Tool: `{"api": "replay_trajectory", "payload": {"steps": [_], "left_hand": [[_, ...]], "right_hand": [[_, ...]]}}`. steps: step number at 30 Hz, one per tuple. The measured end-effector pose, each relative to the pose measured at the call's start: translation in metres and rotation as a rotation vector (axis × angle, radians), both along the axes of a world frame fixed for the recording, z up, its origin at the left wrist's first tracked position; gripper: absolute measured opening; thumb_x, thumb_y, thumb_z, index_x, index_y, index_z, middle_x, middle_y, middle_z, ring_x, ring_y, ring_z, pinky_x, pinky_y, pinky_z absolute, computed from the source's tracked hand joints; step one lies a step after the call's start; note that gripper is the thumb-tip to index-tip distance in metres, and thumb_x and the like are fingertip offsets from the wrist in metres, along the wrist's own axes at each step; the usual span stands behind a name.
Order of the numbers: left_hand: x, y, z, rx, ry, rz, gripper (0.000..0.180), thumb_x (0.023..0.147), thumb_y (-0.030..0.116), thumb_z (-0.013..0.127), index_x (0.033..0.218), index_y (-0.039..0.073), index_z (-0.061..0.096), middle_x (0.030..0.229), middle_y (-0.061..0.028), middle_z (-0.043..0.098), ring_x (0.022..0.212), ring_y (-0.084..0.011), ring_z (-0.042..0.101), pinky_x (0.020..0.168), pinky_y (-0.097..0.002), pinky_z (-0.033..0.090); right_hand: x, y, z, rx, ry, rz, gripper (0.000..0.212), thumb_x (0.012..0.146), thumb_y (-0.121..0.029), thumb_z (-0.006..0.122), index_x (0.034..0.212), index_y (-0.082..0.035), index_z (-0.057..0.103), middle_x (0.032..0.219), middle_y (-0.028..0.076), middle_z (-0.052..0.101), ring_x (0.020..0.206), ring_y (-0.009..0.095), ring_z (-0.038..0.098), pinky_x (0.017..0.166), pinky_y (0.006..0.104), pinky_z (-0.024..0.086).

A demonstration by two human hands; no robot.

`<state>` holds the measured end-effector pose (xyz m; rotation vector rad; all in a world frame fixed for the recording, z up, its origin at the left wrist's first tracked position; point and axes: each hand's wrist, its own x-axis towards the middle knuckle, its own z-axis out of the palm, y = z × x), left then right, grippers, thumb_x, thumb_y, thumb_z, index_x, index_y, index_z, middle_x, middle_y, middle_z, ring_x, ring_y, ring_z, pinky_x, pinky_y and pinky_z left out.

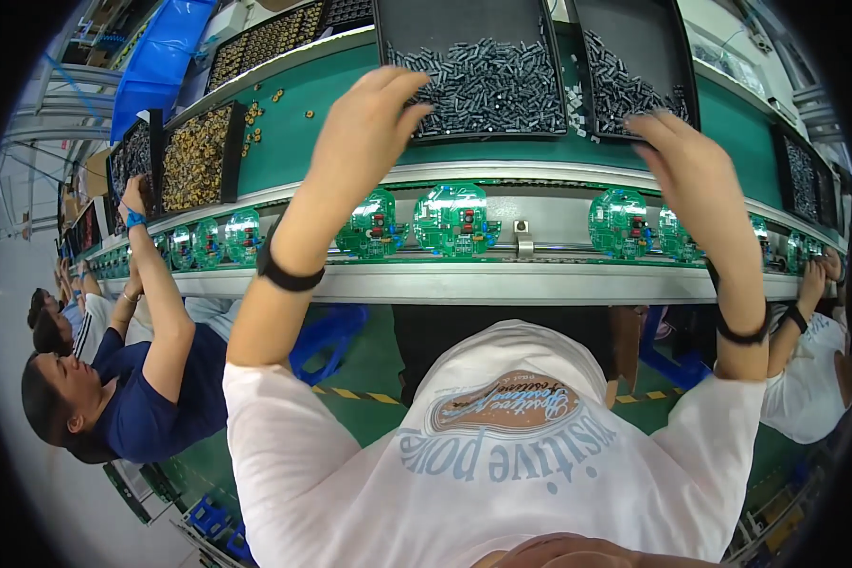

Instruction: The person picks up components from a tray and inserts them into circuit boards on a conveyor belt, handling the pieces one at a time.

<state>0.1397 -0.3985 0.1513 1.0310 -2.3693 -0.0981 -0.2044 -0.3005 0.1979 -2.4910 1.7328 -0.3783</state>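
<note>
My left hand (364, 128) reaches forward, its fingers spread over a heap of small dark grey cylindrical parts (492, 85) in a black tray (464, 19). My right hand (686, 166) rests at the front edge of a second black tray (634, 28) holding the same parts (625, 95); its fingertips are curled down and blurred, so anything pinched there is hidden. Both wrists wear a black band. Round green circuit boards (454, 220) stand in a row on the metal rail (502, 282) just below my hands.
A green belt (303, 114) runs behind the rail, with loose gold parts on it. At the left a person in a dark blue shirt (161, 388) reaches toward trays of gold-coloured parts (194, 156). Another person's arm and white sleeve (809, 360) are at the right.
</note>
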Motion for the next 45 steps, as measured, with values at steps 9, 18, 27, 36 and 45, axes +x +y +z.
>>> {"api": "replay_trajectory", "payload": {"steps": [9, 18, 27, 36, 45], "left_hand": [[-0.034, -0.073, -0.015, 0.042, -0.076, -0.024, 0.024, 0.089, 0.023, 0.075, 0.109, 0.010, 0.075, 0.100, -0.0126, 0.071, 0.098, -0.0351, 0.070, 0.085, -0.0446, 0.057], [-0.009, -0.066, -0.015, -0.054, 0.067, -0.076, 0.016, 0.093, 0.013, 0.071, 0.105, 0.004, 0.074, 0.088, -0.0122, 0.072, 0.082, -0.0309, 0.071, 0.077, -0.0391, 0.058], [0.047, -0.018, 0.005, 0.328, 0.188, -0.093, 0.014, 0.092, 0.018, 0.072, 0.099, 0.006, 0.073, 0.086, -0.0139, 0.074, 0.080, -0.0343, 0.070, 0.071, -0.0427, 0.054], [0.108, 0.068, -0.017, 0.673, 0.013, 0.142, 0.012, 0.094, 0.010, 0.070, 0.102, 0.001, 0.071, 0.089, -0.0157, 0.073, 0.081, -0.0308, 0.071, 0.074, -0.0380, 0.055], [0.080, 0.078, -0.027, 0.663, 0.149, 0.072, 0.012, 0.093, 0.009, 0.070, 0.102, 0.001, 0.071, 0.093, -0.0175, 0.073, 0.086, -0.0342, 0.072, 0.077, -0.0388, 0.055]], "right_hand": [[0.098, -0.149, -0.060, -0.142, -0.116, 0.255, 0.025, 0.096, -0.016, 0.068, 0.118, -0.005, 0.070, 0.108, 0.015, 0.072, 0.099, 0.035, 0.069, 0.088, 0.0427, 0.056], [0.107, -0.139, -0.045, -0.150, -0.197, 0.171, 0.022, 0.100, -0.015, 0.064, 0.117, -0.005, 0.073, 0.102, 0.012, 0.075, 0.086, 0.028, 0.073, 0.081, 0.0376, 0.058], [0.117, -0.111, -0.032, 0.323, -0.779, 0.029, 0.015, 0.096, -0.007, 0.065, 0.107, -0.001, 0.072, 0.090, 0.013, 0.072, 0.079, 0.026, 0.069, 0.072, 0.0334, 0.056], [0.096, -0.032, -0.043, 0.654, -1.005, 0.039, 0.018, 0.105, -0.008, 0.061, 0.116, 0.001, 0.070, 0.094, 0.008, 0.074, 0.086, 0.012, 0.072, 0.076, 0.0242, 0.057], [0.094, 0.010, -0.053, 0.739, -1.288, -0.076, 0.017, 0.102, -0.004, 0.062, 0.116, 0.002, 0.070, 0.097, 0.009, 0.076, 0.092, 0.017, 0.075, 0.080, 0.0262, 0.060]]}}
